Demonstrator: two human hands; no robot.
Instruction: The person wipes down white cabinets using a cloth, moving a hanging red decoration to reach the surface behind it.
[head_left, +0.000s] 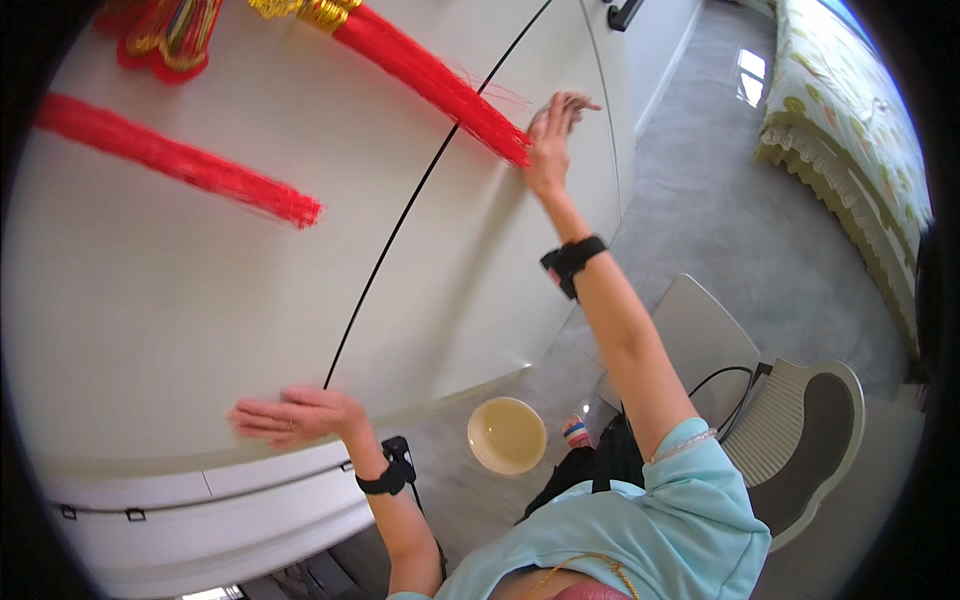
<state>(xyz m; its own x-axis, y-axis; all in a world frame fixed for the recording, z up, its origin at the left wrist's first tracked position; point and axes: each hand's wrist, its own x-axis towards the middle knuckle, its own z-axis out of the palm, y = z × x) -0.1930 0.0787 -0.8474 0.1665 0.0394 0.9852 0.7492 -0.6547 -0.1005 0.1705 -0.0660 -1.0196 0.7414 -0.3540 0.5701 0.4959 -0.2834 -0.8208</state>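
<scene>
My left hand (296, 416) is blurred, its fingers stretched out and nothing in them. It is nearest to the lower edge of a large white panel surface (225, 315). Over at the upper right, my right hand (551, 139) is at the loose end of a long red tassel (431, 82) with a gold-coloured cap (330, 13). Its fingers are extended, and I cannot tell whether it touches the threads. A second red tassel (180, 161) lies across the view at the left. Above it is a red ornament with gold trim and multicoloured threads (165, 37), partly cut off.
A cream-coloured basin (507, 436) stands on the grey floor (697, 187) by my foot. To the right are a grey and white chair (795, 427) and a bed with a frilled floral cover (847, 135). A black handle (624, 13) sticks out at the top.
</scene>
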